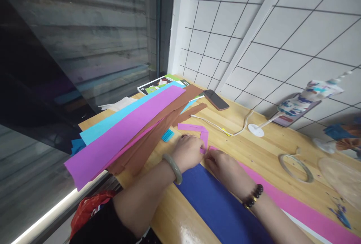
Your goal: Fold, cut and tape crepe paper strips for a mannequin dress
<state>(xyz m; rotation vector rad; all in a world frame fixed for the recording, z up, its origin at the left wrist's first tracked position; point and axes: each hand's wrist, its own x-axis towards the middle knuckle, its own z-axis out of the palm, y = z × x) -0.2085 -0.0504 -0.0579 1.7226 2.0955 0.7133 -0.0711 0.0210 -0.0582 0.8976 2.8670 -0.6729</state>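
Your wooden table [254, 131] runs from the dark window on your left to the white tiled wall [282, 29] on your right. Across its left part lies a fan of long paper sheets: a purple sheet [124, 131] on top, a light blue sheet [113, 121] beside it toward the window, and brown sheets [146, 142] under the purple one's near edge. Right in front of you lies a dark blue sheet [217, 202], and along its right edge runs a long pink sheet [296, 206].

Your left hand [187, 151] rests on the table at the far end of the dark blue sheet, with a pale green bangle [173, 168] on the wrist. Its fingers are curled in and pinch the pink paper strip [197, 131], which lies on the bare wood just beyond your hands and bends down in a hook toward them. Your right hand [225, 168], with a dark bead bracelet [254, 197] on its wrist, lies over the two sheets; its fingertips are drawn close together and meet the same strip at its near end, touching the left hand's fingertips.

Farther off, a phone [216, 99] lies near the wall, and a white cable [225, 129] trails across the wood beyond the strip. A ring of tape [296, 167] sits well apart to your right. A small blue scrap [167, 135] lies just left of your left hand.
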